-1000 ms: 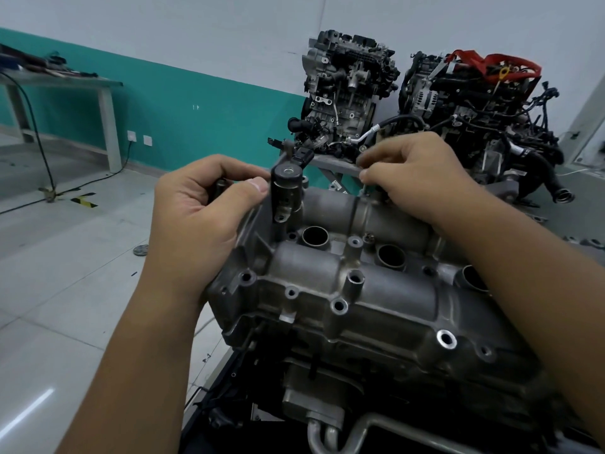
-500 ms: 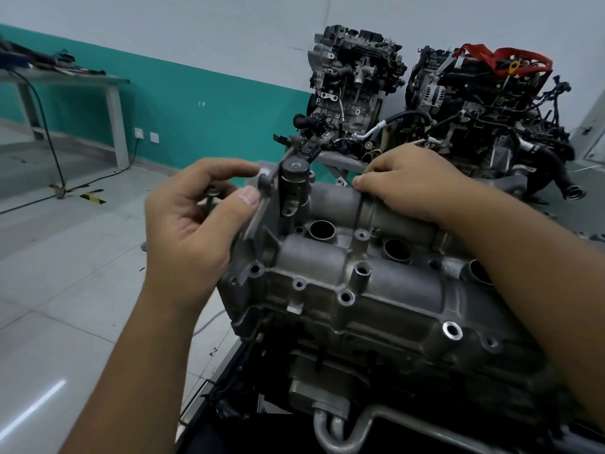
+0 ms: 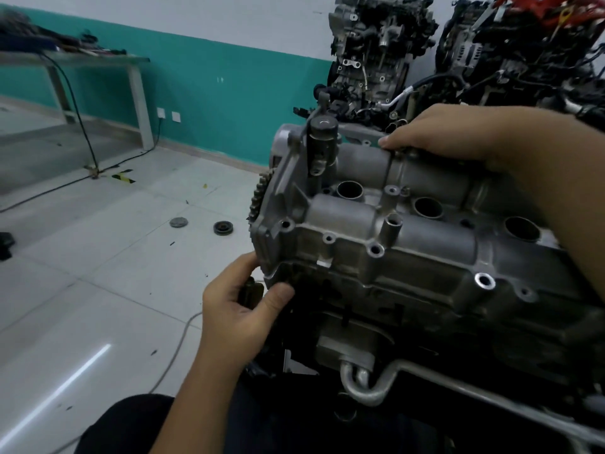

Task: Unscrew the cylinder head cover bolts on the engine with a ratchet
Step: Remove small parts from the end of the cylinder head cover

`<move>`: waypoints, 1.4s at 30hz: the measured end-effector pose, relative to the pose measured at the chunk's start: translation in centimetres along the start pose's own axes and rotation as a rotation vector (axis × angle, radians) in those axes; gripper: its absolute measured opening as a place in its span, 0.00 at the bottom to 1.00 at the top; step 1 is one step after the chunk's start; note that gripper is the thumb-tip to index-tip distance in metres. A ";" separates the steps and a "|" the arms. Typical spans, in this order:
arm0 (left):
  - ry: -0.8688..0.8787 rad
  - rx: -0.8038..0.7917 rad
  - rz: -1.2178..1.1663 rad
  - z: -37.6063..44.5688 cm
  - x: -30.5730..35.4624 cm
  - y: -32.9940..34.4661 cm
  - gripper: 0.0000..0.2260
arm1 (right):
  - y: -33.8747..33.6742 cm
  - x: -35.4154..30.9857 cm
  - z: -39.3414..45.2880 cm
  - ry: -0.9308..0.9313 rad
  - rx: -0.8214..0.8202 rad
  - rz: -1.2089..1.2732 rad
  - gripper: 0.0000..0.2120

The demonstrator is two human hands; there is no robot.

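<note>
The left hand [image 3: 240, 309] dropped from the cylinder head cover's [image 3: 376, 231] top corner to its lower corner.

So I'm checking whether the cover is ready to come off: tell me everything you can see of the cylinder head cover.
The cylinder head cover is bare grey cast metal, dull and a little grimy, sitting on top of the engine. Three round wells open along its middle, and empty bolt holes and raised bosses line its near edge. A toothed sprocket shows at its left end. The left hand grips its lower left corner; the right hand rests curled over its far upper edge. No ratchet shows.
</note>
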State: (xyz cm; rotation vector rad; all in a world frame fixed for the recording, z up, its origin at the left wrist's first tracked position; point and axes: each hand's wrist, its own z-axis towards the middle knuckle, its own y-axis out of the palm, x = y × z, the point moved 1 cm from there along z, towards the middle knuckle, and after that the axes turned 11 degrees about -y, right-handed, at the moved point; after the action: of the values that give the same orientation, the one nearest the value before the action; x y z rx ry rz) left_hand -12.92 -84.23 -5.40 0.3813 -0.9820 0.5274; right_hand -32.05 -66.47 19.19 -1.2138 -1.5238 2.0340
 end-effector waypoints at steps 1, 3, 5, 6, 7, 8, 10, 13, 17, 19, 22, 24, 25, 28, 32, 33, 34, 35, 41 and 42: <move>0.017 -0.040 0.004 0.1 0.1 -0.3 0.13 | 0.0 0.0 0.0 0.005 0.005 -0.002 0.23; 0.025 -0.093 0.025 0.2 0.4 -0.8 0.12 | -0.1 0.0 -0.1 0.012 0.013 0.007 0.25; 0.002 -0.079 0.006 0.4 0.5 -1.0 0.12 | -0.1 0.1 -0.3 0.010 0.022 0.015 0.28; -0.009 -0.059 -0.021 0.5 0.6 -0.9 0.13 | 0.0 0.1 -0.3 0.009 0.027 0.018 0.30; -0.022 -0.041 -0.062 0.5 0.7 -0.7 0.14 | 0.0 0.1 -0.4 0.007 0.027 0.020 0.32; -0.036 -0.031 -0.117 0.6 0.8 -0.5 0.13 | 0.0 0.0 -0.5 0.002 0.024 0.020 0.34; -0.052 -0.012 -0.216 0.6 0.9 -0.3 0.09 | 0.1 0.0 -0.6 -0.008 0.022 0.028 0.38; -0.079 0.047 -0.276 0.4 0.6 -0.2 0.11 | 0.3 0.1 -0.7 -0.017 0.059 0.053 0.42; -0.016 0.041 -0.348 0.4 0.8 0.2 0.19 | 0.2 0.0 -0.8 0.000 0.051 0.077 0.34; 0.014 0.046 -0.337 0.1 0.7 0.4 0.22 | 0.2 -0.1 -0.8 -0.013 0.022 0.078 0.32; 0.020 0.103 -0.308 -0.4 0.6 0.7 0.23 | 0.2 -0.3 -1.0 -0.054 -0.013 0.063 0.22; 0.010 0.142 -0.318 -0.7 0.9 1.1 0.23 | 0.1 -0.5 -1.3 -0.077 -0.008 0.016 0.22; 0.004 0.161 -0.328 -0.9 1.2 1.3 0.22 | 0.1 -0.5 -1.4 -0.086 -0.001 -0.004 0.24; -0.017 0.213 -0.358 -1.4 1.7 1.8 0.19 | 0.2 -0.6 -1.6 -0.095 0.020 -0.029 0.27; -0.086 0.304 -0.376 -1.9 2.0 2.1 0.12 | 0.1 -0.7 -1.8 -0.110 0.008 -0.051 0.33; -0.080 0.318 -0.356 -1.9 2.0 2.2 0.10 | 0.1 -0.7 -1.9 -0.116 0.009 -0.057 0.35; -0.070 0.325 -0.326 -1.9 2.0 2.3 0.09 | 0.1 -0.7 -1.8 -0.126 0.012 -0.063 0.38; -0.065 0.328 -0.301 -2.0 2.0 2.4 0.09 | 0.1 -0.6 -1.8 -0.136 0.014 -0.071 0.41; 0.011 0.381 -0.125 -2.1 2.2 2.4 0.10 | 0.1 -0.6 -1.7 -0.162 0.008 -0.102 0.41; 0.041 0.397 -0.078 -2.1 2.2 2.3 0.09 | 0.1 -0.5 -1.7 -0.168 0.011 -0.109 0.40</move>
State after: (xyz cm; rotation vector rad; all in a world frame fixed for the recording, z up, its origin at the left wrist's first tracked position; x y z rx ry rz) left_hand -11.88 -80.68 -4.45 0.7574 -0.8173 0.6579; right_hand -30.41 -65.83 19.24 -0.9541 -1.6141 2.1141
